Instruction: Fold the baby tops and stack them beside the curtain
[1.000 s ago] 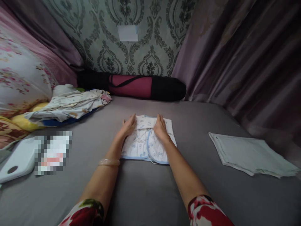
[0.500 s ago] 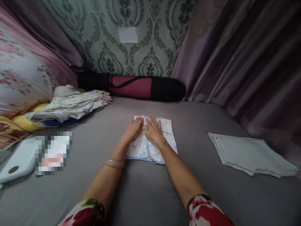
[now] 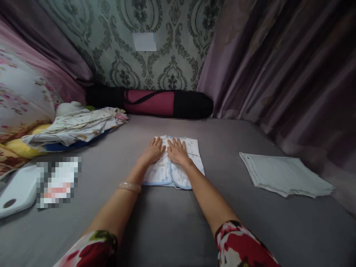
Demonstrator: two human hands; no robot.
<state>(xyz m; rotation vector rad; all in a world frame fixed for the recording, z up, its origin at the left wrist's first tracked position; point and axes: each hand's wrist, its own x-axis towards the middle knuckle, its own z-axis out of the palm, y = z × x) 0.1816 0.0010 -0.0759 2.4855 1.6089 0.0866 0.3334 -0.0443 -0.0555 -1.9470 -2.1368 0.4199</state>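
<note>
A small white baby shirt [image 3: 158, 174] with a pale blue print and blue edging lies flat on the grey sheet, its blue-trimmed hem toward me. My left hand [image 3: 153, 150] rests palm down on its upper left part, fingers stretched out and pointing away. On the upper middle lies my right hand [image 3: 178, 151], also flat, with its fingers spread. Both hands press on the fabric without gripping it. A thin white tie string shows at the hem. The cloth directly under the palms is hidden.
A folded pale cloth [image 3: 283, 174] lies on the sheet at the right. Along the wall stretches a long black and maroon bag [image 3: 150, 102]. At the left are a heap of crumpled clothes [image 3: 80, 126], a white object with a dark oval [image 3: 20, 189] and a blurred-out packet [image 3: 59, 183].
The view has shifted a little, so everything sits slightly farther left. My right hand's fingers are spread wider, and the hands are slightly farther apart on the baby shirt.
</note>
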